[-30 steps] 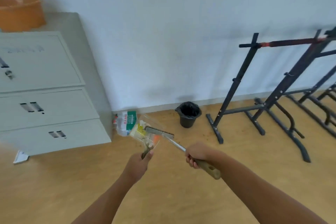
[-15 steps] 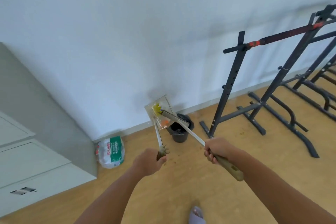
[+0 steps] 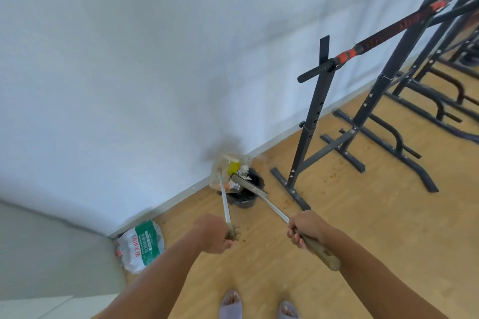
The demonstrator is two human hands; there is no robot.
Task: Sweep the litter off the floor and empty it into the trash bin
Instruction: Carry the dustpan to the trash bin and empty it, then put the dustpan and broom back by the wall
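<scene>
We had the trash bin (image 3: pixel 246 195) straight ahead by the wall, dustpan (image 3: pixel 229 172) with litter tilted over it. Left hand (image 3: pixel 213 234) clenched its long handle; right hand (image 3: pixel 304 229) gripped the brush (image 3: pixel 248 184), angled forward-left, touching the pan.

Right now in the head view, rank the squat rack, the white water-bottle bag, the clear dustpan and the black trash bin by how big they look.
1. squat rack
2. white water-bottle bag
3. clear dustpan and black trash bin: look alike, and the dustpan covers part of the bin, so unranked.
</scene>
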